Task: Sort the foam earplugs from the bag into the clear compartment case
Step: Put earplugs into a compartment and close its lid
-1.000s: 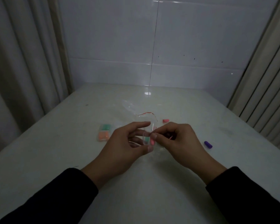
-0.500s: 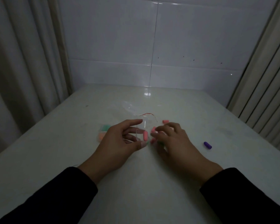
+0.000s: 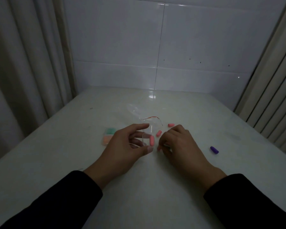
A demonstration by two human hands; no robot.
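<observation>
Two hands work over loose foam earplugs beside a clear bag on a pale worktop.

Taking the clear bag with its red seal line as landmark: the left hand sits just nearer the camera than the bag, fingers curved around a small clear piece, seemingly part of the compartment case, though dim light leaves that unsure; one pink earplug lies just past its thumb tip. The right hand is to the near right of the bag, fingers curled downward onto the worktop; what they pinch, if anything, I cannot tell. A second pink earplug lies between the hands, a third right of the bag. A purple earplug lies well apart to the right. Left of the bag sits a case section holding green and orange earplugs.
</observation>
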